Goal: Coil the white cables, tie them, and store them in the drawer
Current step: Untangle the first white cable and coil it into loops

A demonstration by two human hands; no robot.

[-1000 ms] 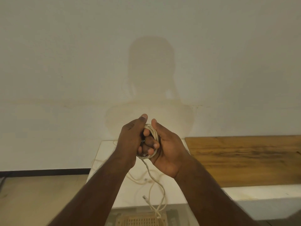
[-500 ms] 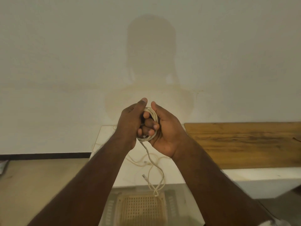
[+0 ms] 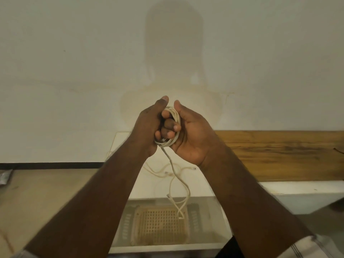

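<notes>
Both of my hands are raised in front of the wall and hold a small coil of white cable (image 3: 174,116). My left hand (image 3: 149,125) grips the coil from the left, fingers curled through its loops. My right hand (image 3: 191,135) cups the coil from the right with its thumb up. A loose tail of the same cable (image 3: 178,181) hangs down from the coil toward the open drawer (image 3: 221,216) below. Another white cable (image 3: 158,174) lies loose on the white cabinet top (image 3: 202,187).
A woven tray (image 3: 160,224) sits inside the open drawer. A wooden board (image 3: 283,155) lies on the white ledge to the right. A tan floor (image 3: 46,192) and dark baseboard are on the left. The plain wall ahead carries my shadow.
The view has tilted down, showing more of the open drawer and tray. Both hands keep their hold on the coil with little shift; the hanging tail swings slightly.
</notes>
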